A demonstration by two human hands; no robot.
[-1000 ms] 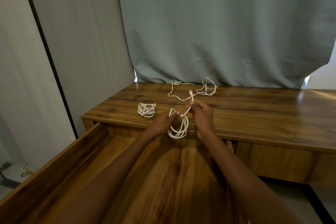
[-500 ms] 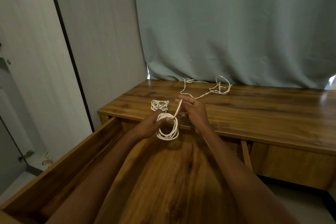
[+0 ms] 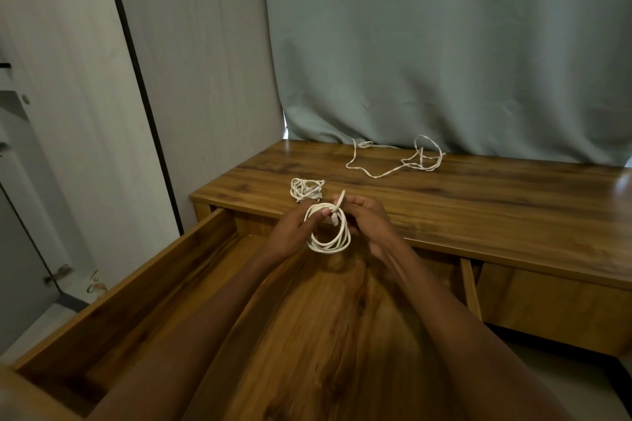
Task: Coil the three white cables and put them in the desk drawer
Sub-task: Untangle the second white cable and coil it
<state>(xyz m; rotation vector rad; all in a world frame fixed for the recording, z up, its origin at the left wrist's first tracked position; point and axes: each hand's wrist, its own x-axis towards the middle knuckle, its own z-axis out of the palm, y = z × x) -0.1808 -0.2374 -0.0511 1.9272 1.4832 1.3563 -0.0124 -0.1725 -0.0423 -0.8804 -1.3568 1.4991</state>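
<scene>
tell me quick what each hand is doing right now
Left hand: grips the top of the coiled white cable.
Right hand: fingers curled round the same coil's loose end, above the open drawer.

Head view, downward over desk [image 3: 478,202]

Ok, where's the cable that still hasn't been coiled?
In the head view, the loose cable lies sprawled on the desk top, at the back by the curtain, beyond and right of both hands.

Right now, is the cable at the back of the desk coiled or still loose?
Loose. The far cable lies spread in open bends on the desk top, unlike the coiled cable near the front edge.
</scene>
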